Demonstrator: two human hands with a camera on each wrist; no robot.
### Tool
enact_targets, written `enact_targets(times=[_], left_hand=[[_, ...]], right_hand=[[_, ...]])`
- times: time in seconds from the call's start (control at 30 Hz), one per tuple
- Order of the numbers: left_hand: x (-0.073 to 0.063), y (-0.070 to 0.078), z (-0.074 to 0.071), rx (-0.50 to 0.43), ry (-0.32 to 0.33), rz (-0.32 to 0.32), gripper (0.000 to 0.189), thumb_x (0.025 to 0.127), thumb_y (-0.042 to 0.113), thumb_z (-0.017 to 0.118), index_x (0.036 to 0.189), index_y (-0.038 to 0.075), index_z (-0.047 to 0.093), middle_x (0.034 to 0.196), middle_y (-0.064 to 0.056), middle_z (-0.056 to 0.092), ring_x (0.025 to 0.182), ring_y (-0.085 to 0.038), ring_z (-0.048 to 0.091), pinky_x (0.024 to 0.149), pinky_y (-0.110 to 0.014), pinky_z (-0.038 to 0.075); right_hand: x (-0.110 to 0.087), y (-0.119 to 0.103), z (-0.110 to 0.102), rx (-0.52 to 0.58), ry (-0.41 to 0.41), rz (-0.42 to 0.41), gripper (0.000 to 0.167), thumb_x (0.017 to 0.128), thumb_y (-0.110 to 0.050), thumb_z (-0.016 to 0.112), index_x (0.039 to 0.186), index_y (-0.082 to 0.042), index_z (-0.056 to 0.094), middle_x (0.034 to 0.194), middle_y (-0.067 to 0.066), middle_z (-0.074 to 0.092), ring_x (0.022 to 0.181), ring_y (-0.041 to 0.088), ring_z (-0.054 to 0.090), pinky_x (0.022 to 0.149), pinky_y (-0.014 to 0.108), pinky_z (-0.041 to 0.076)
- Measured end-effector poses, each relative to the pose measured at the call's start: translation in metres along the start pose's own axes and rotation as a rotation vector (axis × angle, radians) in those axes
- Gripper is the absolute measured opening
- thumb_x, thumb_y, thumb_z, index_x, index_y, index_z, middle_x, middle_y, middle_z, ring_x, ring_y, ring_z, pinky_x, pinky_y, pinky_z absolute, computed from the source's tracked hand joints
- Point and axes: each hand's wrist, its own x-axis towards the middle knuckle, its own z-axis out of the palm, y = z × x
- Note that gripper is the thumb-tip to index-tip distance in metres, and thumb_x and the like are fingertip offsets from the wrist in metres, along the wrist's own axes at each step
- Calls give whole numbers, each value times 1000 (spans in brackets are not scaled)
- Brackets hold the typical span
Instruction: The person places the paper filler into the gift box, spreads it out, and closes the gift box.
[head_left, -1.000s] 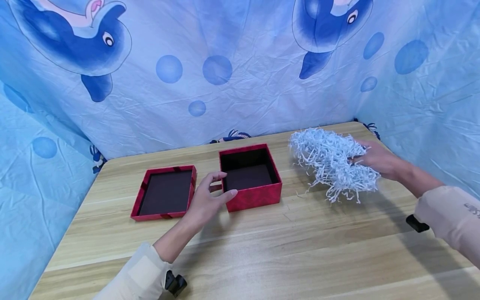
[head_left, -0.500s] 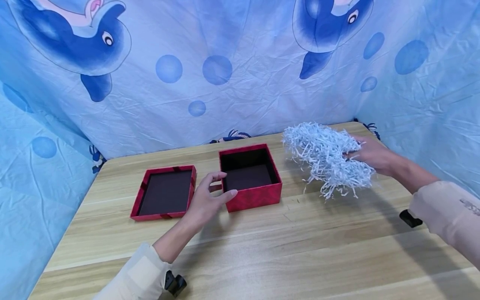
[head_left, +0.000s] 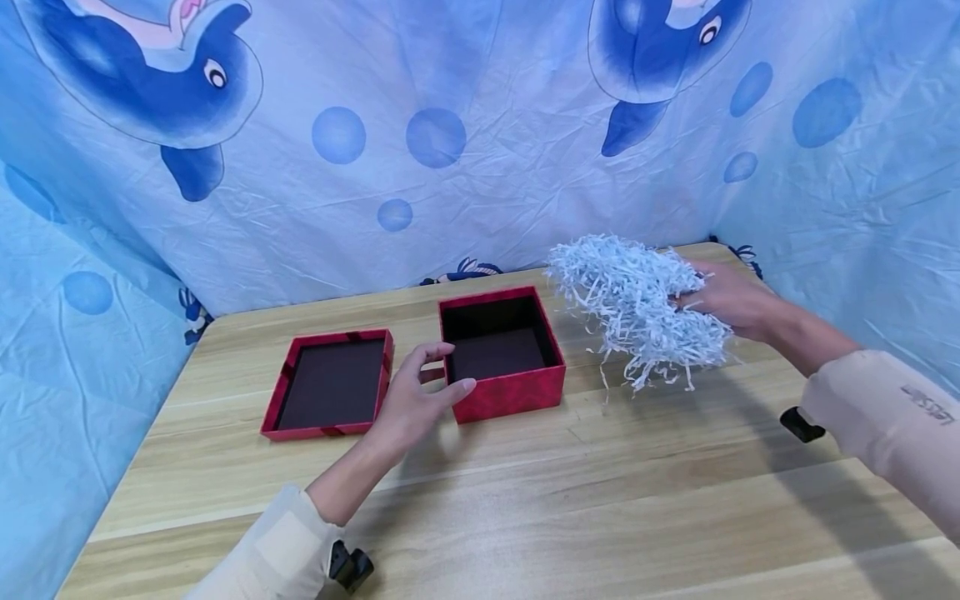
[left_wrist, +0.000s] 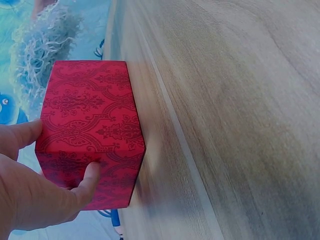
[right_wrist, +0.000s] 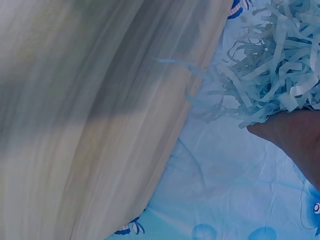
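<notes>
A red patterned box (head_left: pixel 510 393) with a dark interior stands upright and uncovered on the table. My left hand (head_left: pixel 411 408) holds its near left corner, the thumb at the front rim and the fingers along the left side; in the left wrist view those fingers (left_wrist: pixel 89 182) lie against the red wall. To the right of the box, my right hand (head_left: pixel 726 298) grips a big tangled bundle of pale blue shredded paper (head_left: pixel 630 300) above the table. Loose strips dangle from the bundle, and it hides most of the right fingertips. Strands also fill the right wrist view's upper right.
Left of the box, a matching shallow red lid (head_left: pixel 330 385) lies with its dark inside up. The wooden table (head_left: pixel 600 508) ends at a blue dolphin-print cloth (head_left: pixel 495 192) behind and at both sides.
My right hand has carried the shredded paper leftward and slightly up, so it is now closer to the box. The left hand, box and lid have stayed in place.
</notes>
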Motion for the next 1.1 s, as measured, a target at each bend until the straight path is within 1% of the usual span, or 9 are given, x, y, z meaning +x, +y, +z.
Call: enact_targets(times=[0.07, 0.13, 0.2, 0.37, 0.53, 0.63, 0.8, 0.93, 1.1], left_hand=[[0, 0, 0, 0, -2, 1, 60, 83, 25, 77, 135, 15, 48, 139, -5, 44, 126, -30, 45, 96, -45, 49], [0, 0, 0, 1, -2, 1, 60, 83, 25, 77, 135, 14, 47, 139, -5, 44, 126, -30, 45, 96, -45, 49], [0, 0, 0, 2, -2, -1, 59, 83, 25, 77, 134, 15, 48, 139, -5, 44, 126, -30, 45, 96, -45, 49], [1, -1, 0, 9, 1, -5, 57, 83, 24, 77, 133, 17, 49, 139, -4, 44, 126, -30, 45, 95, -45, 50], [2, -2, 0, 13, 3, -6, 56, 83, 23, 77, 132, 17, 49, 139, -4, 44, 126, -30, 46, 95, -45, 49], [2, -2, 0, 14, 5, -5, 56, 83, 23, 77, 132, 18, 50, 139, -4, 44, 126, -30, 46, 96, -45, 49], [2, -3, 0, 21, 7, -3, 56, 83, 23, 77, 132, 18, 50, 139, -4, 44, 126, -30, 46, 96, -45, 49], [2, -3, 0, 24, 7, -1, 56, 83, 23, 77, 132, 18, 50, 139, -4, 44, 126, -30, 46, 95, -45, 49], [2, -3, 0, 13, 2, 4, 56, 83, 23, 77, 132, 18, 50, 139, -4, 45, 126, -30, 46, 95, -45, 49]], right_hand=[[1, -2, 2, 17, -7, -8, 78, 88, 8, 52, 154, -8, 14, 154, 23, 24, 131, 41, 38, 102, 35, 42], [2, -5, 5, 34, -4, -4, 77, 88, 9, 51, 154, -9, 16, 153, 22, 27, 129, 37, 42, 94, 26, 46], [4, -7, 7, 50, 1, -3, 78, 87, 10, 52, 154, -10, 17, 153, 20, 28, 126, 35, 44, 88, 23, 49], [8, -14, 12, 54, -5, -19, 81, 86, 9, 54, 154, -11, 15, 154, 20, 26, 129, 37, 41, 97, 33, 47], [12, -21, 20, 77, -10, -72, 77, 85, 9, 57, 153, -10, 24, 151, 20, 33, 125, 33, 46, 89, 25, 50], [14, -26, 25, 75, -12, -83, 77, 86, 8, 59, 152, -9, 25, 154, 17, 28, 128, 36, 44, 95, 32, 48], [17, -32, 31, 50, -25, -84, 81, 83, 8, 61, 152, -8, 23, 157, 16, 21, 136, 40, 33, 107, 50, 34], [19, -35, 35, 34, -29, -115, 78, 82, 10, 61, 150, -11, 32, 153, 14, 32, 135, 35, 35, 106, 48, 37], [23, -40, 41, 2, -14, -140, 73, 81, 9, 63, 146, -15, 41, 141, 11, 48, 123, 28, 49, 97, 36, 46]])
